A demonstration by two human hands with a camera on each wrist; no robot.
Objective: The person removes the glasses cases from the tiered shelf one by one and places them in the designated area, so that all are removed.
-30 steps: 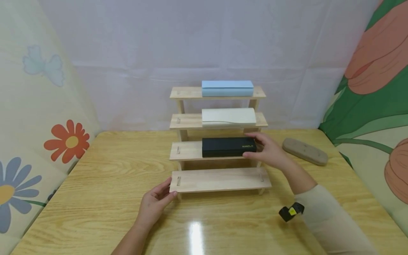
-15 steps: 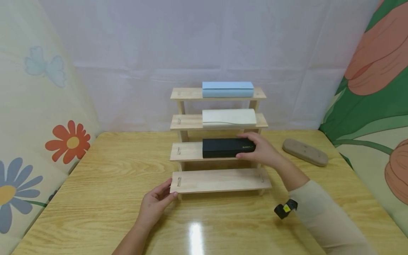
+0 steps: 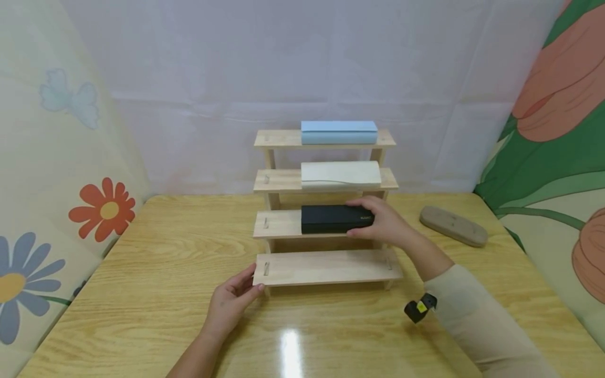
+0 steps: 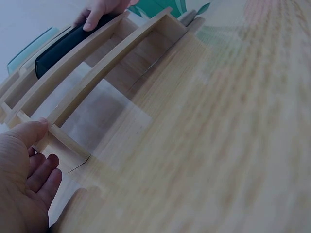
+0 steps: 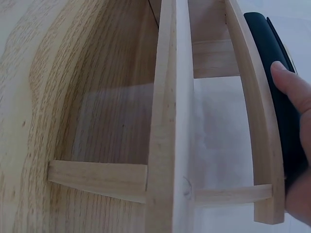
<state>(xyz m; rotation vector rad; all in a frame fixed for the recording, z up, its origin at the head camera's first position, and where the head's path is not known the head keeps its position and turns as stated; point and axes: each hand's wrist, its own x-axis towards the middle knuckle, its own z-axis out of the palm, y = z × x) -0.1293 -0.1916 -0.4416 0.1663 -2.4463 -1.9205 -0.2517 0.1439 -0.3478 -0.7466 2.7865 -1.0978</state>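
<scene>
A four-tier wooden display stand [image 3: 326,266] is on the table. My left hand [image 3: 230,302] holds the left end of its lowest board, thumb at the front corner; in the left wrist view that thumb touches the board's end. On the second board from the bottom lies a black glasses case [image 3: 323,219] with small lettering. Around its right end my right hand [image 3: 384,223] grips, thumb in front and fingers behind, partly covering the lettering. Above it, a white glasses case [image 3: 340,174] lies on the third board and a light blue glasses case [image 3: 338,133] on the top one.
A brown-grey glasses case [image 3: 452,226] lies on the wood-grain table [image 3: 179,236], right of the stand. Behind hangs a white cloth [image 3: 212,79]. Flowered cloths stand at both sides. A small black-and-yellow device [image 3: 419,308] is at my right sleeve.
My right hand has slid a little left along the black case, covering more of its right end. The left hand stays at the lowest board, and the cases look unmoved.
</scene>
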